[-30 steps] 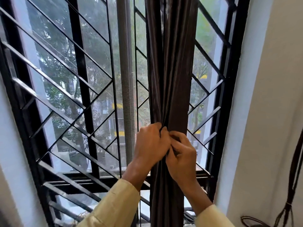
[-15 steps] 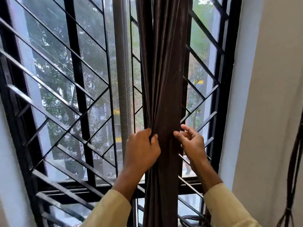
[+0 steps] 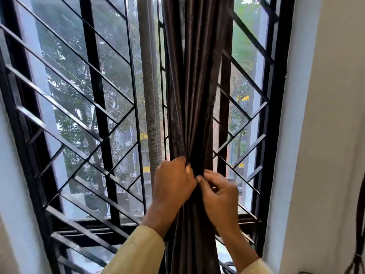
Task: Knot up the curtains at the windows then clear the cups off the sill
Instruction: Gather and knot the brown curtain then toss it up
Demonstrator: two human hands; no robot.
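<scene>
A dark brown curtain (image 3: 194, 86) hangs gathered into a narrow bunch in front of the barred window. My left hand (image 3: 172, 182) is closed around the bunch from its left side at about waist of the window. My right hand (image 3: 219, 191) is right beside it, thumb and fingers pinching the folds on the right side. Both sleeves are pale yellow. The curtain below my hands drops straight down out of the frame. No cups and no sill surface show from here.
A black metal grille (image 3: 94, 119) with slanted bars covers the window. A grey rolled mesh screen (image 3: 151, 95) stands just left of the curtain. A white wall (image 3: 325, 135) is on the right, with dark cords (image 3: 357, 252) hanging at its far edge.
My right hand, which was off the curtain with fingers spread half a second ago, has come back left and pinches the folds next to my left hand. The view shifted slightly.
</scene>
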